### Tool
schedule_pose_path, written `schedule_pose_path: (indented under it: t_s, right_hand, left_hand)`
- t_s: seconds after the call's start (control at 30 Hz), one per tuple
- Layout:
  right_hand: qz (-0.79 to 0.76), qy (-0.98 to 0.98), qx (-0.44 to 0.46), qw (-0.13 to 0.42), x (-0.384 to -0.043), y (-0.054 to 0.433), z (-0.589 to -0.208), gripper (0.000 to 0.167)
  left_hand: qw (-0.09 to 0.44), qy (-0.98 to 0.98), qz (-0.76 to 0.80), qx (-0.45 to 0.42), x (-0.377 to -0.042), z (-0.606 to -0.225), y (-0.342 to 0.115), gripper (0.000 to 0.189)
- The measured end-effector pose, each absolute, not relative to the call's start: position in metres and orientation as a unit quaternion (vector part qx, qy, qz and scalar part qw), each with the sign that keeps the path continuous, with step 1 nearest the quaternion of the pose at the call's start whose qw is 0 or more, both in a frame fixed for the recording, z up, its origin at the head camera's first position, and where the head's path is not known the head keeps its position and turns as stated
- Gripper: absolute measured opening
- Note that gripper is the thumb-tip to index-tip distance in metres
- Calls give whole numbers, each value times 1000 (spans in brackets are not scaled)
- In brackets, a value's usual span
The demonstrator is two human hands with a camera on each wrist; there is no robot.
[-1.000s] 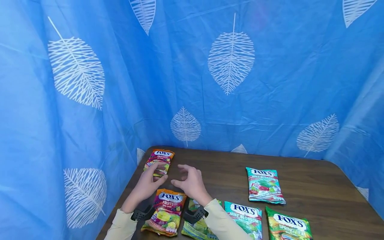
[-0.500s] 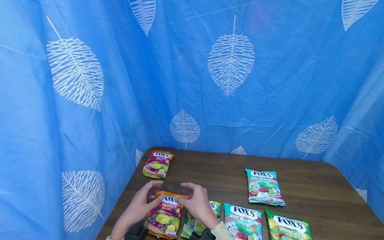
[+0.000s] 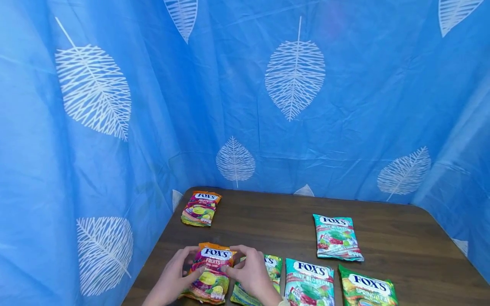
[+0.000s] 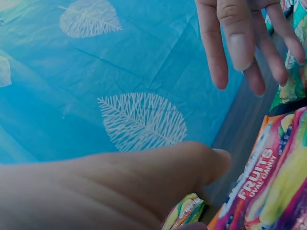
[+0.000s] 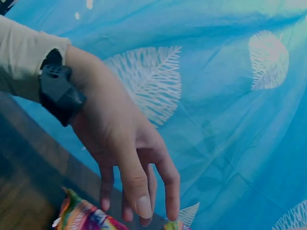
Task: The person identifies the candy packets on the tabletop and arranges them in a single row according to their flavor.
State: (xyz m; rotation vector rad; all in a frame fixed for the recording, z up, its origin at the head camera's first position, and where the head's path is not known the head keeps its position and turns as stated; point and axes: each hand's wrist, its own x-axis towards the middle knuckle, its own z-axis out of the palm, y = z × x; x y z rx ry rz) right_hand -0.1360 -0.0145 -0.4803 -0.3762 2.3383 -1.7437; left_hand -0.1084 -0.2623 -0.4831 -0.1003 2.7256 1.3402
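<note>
– Toward the left edge of the table [image 3: 275, 225], what state are the hands in?

– Left hand [image 3: 176, 272] and right hand [image 3: 250, 274]: fingers spread and arched, one hand either side of the orange-topped Fruits bag [image 3: 209, 278]. No pinch observed. Thumbs overlap its front in the head view; whether they touch, cannot tell.

– Change over the last half second?

– Both hands came nearer the person, from about the bag's top end down to its sides. Bag itself: face up, roughly where it was.

– Meaning for the work?

– My reading: reaching nearly finished; bag bracketed, not lifted.

– Surroundings?

– Partly behind the right hand, a yellow-green bag [image 3: 273, 264]. Row continues rightward: front Mint Blossom bag [image 3: 309, 276], then Spring Tea bag [image 3: 365, 287]. Farther off, toward the far edge, rear Mint Blossom bag [image 3: 337, 238]. At the far-left corner, second Fruits bag [image 3: 200, 210]. Beyond the far edge, blue curtain [image 3: 245, 85].
</note>
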Motion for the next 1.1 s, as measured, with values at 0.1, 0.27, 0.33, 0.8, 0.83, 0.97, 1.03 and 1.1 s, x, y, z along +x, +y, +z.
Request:
schedule_pose_path:
  t_s: [0.1, 0.27, 0.33, 0.8, 0.83, 0.97, 1.03, 1.1]
  right_hand:
    - [-584, 794, -128, 112, -132, -16, -485, 49]
    - [-572, 799, -127, 133, -130, -18, -490, 48]
    - [-565, 804, -127, 138, -130, -19, -492, 46]
    - [-508, 839, -127, 150, -129, -32, -501, 39]
    - [-503, 842, -124, 151, -129, -33, -500, 40]
    - [-484, 855, -116, 145, -130, -37, -501, 39]
    - [-479, 859, -112, 143, -131, -38, -501, 38]
    - [-474, 862, -108, 140, -132, -40, -502, 38]
  left_hand:
    - [57, 896, 439, -39, -107, -488, -262, 56]
    - [56, 895, 439, -61, -106, -492, -261, 55]
    - [57, 895, 436, -68, -106, -493, -261, 54]
    - [70, 905, 413, -74, -114, -516, -264, 53]
    - [70, 905, 412, -76, -115, -516, -264, 52]
    - [67, 908, 407, -68, -116, -517, -263, 47]
    - [68, 908, 409, -65, -117, -516, -263, 44]
    - [68, 907, 412, -61, -118, -517, -264, 41]
